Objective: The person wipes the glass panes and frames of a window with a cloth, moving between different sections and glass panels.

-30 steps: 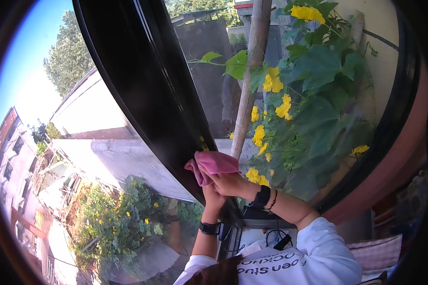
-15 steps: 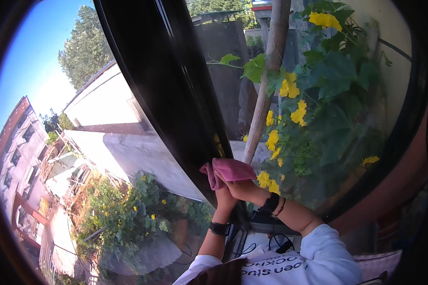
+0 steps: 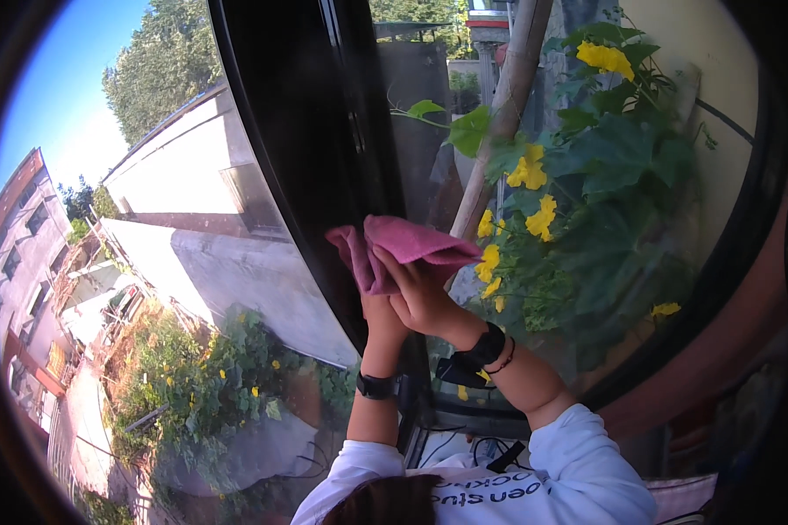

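A folded pink cloth (image 3: 411, 242) lies up against the wide black window frame post (image 3: 311, 157), near the glass at its right. My right hand (image 3: 425, 297) is wrapped on the cloth from the right, its fingers pressing into the fold. Just left of it and touching it, my left hand (image 3: 383, 317) is at the cloth's lower end. Cloth and the right hand cover most of the left fingers. Both forearms reach up from the lower edge, with dark bands at the wrists.
Window glass spans both sides of the post. Beyond it are a slanting wooden pole (image 3: 499, 131), a leafy vine with yellow flowers (image 3: 604, 157), a pale wall (image 3: 236, 271) and garden plants (image 3: 201, 385). Black cables (image 3: 490, 451) lie below my arms by the sill.
Both hands and the pink cloth have moved upward and slightly left along the black post. The view has shifted a little. Both hands stay at the cloth.
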{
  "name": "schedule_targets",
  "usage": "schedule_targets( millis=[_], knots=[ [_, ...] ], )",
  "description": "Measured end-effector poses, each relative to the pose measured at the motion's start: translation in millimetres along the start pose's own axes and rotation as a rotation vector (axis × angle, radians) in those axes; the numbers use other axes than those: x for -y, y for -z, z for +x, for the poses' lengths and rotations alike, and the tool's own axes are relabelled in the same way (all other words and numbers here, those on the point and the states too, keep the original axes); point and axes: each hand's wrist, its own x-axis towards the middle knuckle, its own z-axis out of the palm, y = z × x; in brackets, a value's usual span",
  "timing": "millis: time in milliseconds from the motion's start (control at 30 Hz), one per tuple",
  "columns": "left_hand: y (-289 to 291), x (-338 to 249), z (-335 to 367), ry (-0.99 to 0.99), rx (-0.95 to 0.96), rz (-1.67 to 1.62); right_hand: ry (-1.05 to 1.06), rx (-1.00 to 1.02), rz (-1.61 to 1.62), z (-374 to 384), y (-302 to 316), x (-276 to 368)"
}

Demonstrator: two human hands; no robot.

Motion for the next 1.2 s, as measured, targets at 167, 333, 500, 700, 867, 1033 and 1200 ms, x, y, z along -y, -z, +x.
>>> schedule_targets(
  millis=[167,333,500,700,867,1033,1200],
  knots=[
    [-10,25,-142,0.109,0.202,0.189,-0.129,0.291,-0.002,-138,-53,-20],
    [-8,28,-154,0.293,0.104,-0.145,-0.127,0.151,-0.034,-113,-7,-2],
    [-32,-9,-120,0.159,-0.033,0.035,-0.084,-0.107,-0.317,-83,71,4],
    [-94,-26,-88,-0.052,0.039,0.253,-0.111,-0.198,-0.629,-110,132,11],
    [-136,-87,-62,-0.221,0.005,0.173,-0.332,-0.323,-1.005,-127,210,2],
    [-179,-188,-59,-0.479,0.292,0.095,-0.612,-0.535,-1.331,-195,313,-21],
    [-225,-234,-82,-0.442,0.167,0.115,-0.681,-0.473,-1.404,-235,334,-23]
  ],
)
